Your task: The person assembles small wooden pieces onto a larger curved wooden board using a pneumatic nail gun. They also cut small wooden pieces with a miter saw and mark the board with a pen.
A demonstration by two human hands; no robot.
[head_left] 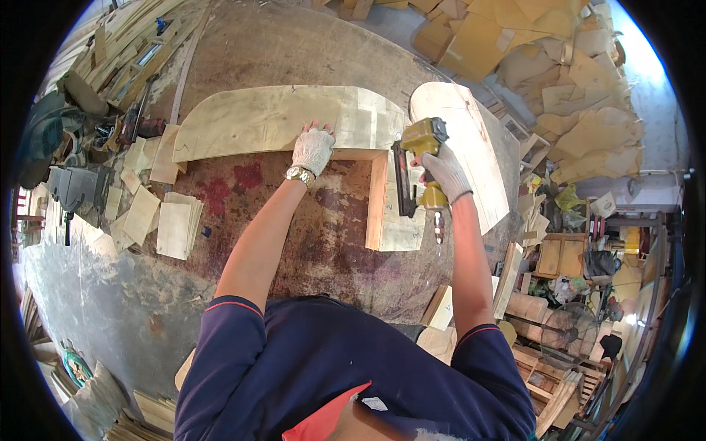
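An L-shaped wooden assembly (268,121), with a long curved panel and an upright board (376,200) along its inner edge, lies on the stained worktable (294,228). My gloved left hand (313,149), a watch at its wrist, presses on the panel's near edge with its fingers stretched out. In my gloved right hand (447,173) is a yellow-and-black nail gun (423,140), gripped by its handle over the assembly's right leg. Where its nose touches, if at all, I cannot tell. Beside it on the right lies another long rounded panel (471,147).
Thin wood pieces (176,224) are stacked at the table's left. Power tools (73,187) sit farther left. Flat brown sheets (507,37) pile up at the far right. A fan (568,334) and wooden frames stand low on the right, with wood blocks (440,307) near my right arm.
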